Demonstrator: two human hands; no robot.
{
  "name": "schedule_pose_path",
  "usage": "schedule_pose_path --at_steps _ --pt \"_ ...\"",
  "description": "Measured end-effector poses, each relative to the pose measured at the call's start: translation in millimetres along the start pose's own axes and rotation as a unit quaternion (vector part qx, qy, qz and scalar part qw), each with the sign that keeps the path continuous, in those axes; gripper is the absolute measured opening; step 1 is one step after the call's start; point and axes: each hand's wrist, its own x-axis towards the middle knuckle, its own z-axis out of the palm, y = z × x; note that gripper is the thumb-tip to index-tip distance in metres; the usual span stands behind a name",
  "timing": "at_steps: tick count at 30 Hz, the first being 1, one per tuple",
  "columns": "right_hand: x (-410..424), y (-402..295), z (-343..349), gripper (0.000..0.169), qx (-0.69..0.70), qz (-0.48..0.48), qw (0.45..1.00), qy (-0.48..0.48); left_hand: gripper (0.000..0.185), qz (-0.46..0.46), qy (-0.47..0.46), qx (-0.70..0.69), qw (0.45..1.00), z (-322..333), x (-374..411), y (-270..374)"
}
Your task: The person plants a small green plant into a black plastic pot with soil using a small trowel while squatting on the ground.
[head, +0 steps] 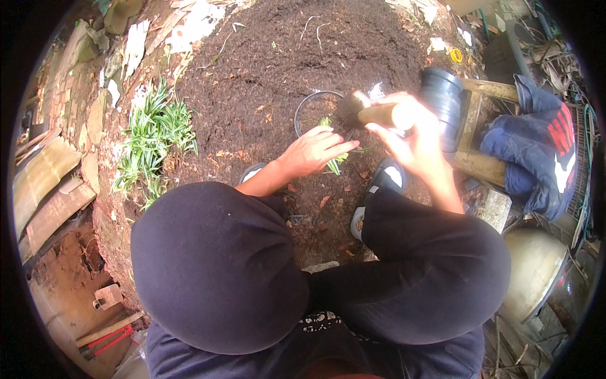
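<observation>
A round pot with a thin dark rim [299, 113] sits on the soil in front of me, filled with dark earth. Over its near edge, my left hand [315, 149] curls its fingers around a small green-and-white leafy plant [336, 163]. Leaves poke out on both sides of the fingers, while the stem and my thumb are hidden. My right hand [414, 135] grips the wooden handle [376, 116] of a hand trowel. Its soil-covered blade [351, 108] is over the right side of the pot, blurred and partly washed out by bright light.
Dark loose soil [284, 52] spreads ahead. Striped leafy plants [154, 137] lie in a clump at left. Stacked black pots [441, 102] stand at right beside a wooden stool [478, 161] draped with dark blue cloth [535, 151]. A red-handled tool [111, 338] lies lower left.
</observation>
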Motion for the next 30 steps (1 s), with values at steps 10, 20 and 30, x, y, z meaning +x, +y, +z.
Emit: schedule_pose_path --at_steps 10,20,30 --pt "18.9 14.7 5.5 0.032 -0.005 -0.04 0.998 -0.044 0.086 0.007 0.019 0.008 1.0 -1.3 2.8 2.2" --pt "20.7 26.6 22.8 0.033 -0.005 -0.034 0.997 -0.074 0.08 0.018 0.038 0.01 0.999 3.1 6.1 2.4" --pt "25.4 23.2 33.4 0.036 0.028 -0.081 0.993 -0.087 0.068 0.023 0.04 -0.002 0.999 5.1 2.8 -0.7"
